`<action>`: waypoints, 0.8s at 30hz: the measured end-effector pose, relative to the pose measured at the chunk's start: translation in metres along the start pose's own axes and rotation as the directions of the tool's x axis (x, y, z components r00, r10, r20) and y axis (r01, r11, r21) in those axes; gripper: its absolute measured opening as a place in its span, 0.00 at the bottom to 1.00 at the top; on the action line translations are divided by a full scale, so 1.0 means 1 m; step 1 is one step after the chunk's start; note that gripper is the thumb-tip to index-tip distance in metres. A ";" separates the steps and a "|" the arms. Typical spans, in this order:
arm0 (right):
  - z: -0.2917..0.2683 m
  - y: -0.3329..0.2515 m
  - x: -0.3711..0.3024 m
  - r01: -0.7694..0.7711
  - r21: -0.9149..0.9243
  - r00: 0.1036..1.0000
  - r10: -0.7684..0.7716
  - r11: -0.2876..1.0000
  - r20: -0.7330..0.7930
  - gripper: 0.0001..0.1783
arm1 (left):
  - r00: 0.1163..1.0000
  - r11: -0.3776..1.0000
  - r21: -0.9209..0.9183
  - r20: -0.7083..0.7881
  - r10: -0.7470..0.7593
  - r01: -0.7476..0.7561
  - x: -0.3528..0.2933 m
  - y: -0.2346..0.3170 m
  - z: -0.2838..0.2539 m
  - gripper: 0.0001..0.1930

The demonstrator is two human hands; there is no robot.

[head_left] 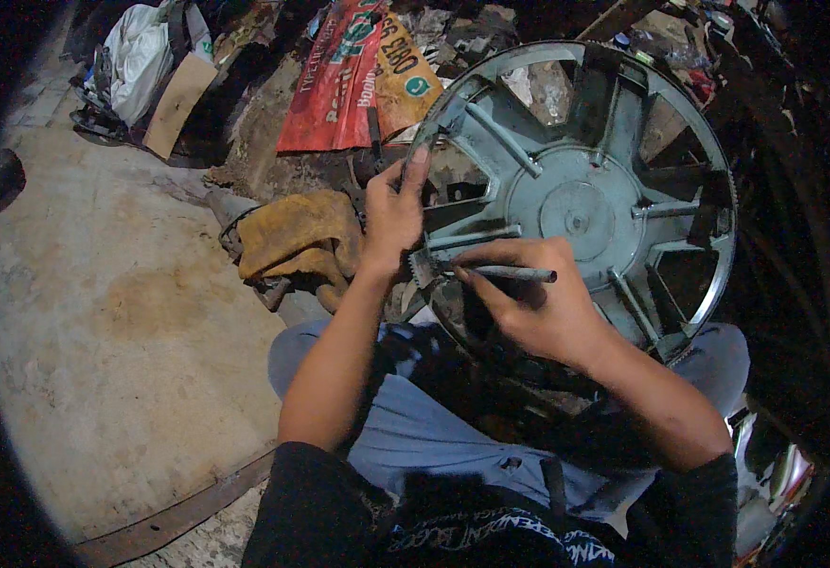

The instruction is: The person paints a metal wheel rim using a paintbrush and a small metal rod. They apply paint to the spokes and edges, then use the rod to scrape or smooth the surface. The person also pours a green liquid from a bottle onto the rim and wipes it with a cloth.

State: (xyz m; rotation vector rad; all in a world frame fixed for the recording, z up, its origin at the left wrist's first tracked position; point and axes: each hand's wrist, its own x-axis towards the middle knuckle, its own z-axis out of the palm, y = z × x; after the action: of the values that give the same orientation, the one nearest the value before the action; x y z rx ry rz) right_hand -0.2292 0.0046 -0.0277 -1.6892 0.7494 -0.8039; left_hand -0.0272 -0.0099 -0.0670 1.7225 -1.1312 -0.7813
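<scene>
A large round grey-green spoked wheel, its rim finely toothed, leans upright over my lap. My left hand is closed on the wheel's left rim, with the thumb pointing up along it. My right hand pinches a thin grey rod in front of the wheel's lower left. The rod's blunt end sticks out to the right past the fingers. Its other end lies among the fingertips near the rim, and I cannot make out its shape. The lower part of the wheel is hidden behind my right hand and wrist.
A folded mustard-yellow cloth lies left of the wheel. Beyond it is a red and yellow printed sheet. A white plastic bag and a piece of cardboard are at the far left. A pale stained board covers the left floor.
</scene>
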 end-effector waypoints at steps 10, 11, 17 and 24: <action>0.001 -0.004 0.002 -0.081 -0.083 0.996 0.085 0.993 0.040 0.08 | 0.997 0.997 0.081 -0.080 -0.015 0.021 -0.008 -0.012 0.002 0.31; 0.001 -0.003 0.001 -0.051 -0.097 0.998 0.054 0.994 0.025 0.08 | 0.997 0.998 0.067 -0.076 -0.001 0.006 -0.008 -0.011 0.001 0.31; 0.003 -0.003 0.000 -0.053 -0.094 0.996 0.060 0.994 0.070 0.08 | 0.993 0.996 0.093 -0.115 0.006 0.005 -0.013 -0.005 -0.001 0.31; -0.003 -0.003 0.000 -0.105 -0.097 0.979 0.120 0.990 0.166 0.08 | 0.990 1.000 0.013 -0.139 0.005 -0.003 -0.014 -0.014 0.000 0.29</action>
State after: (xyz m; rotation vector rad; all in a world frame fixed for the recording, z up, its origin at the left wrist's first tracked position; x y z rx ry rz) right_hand -0.2316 0.0033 -0.0239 -1.7520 0.7622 -0.5457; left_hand -0.0271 0.0051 -0.0791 1.7561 -1.0463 -0.6420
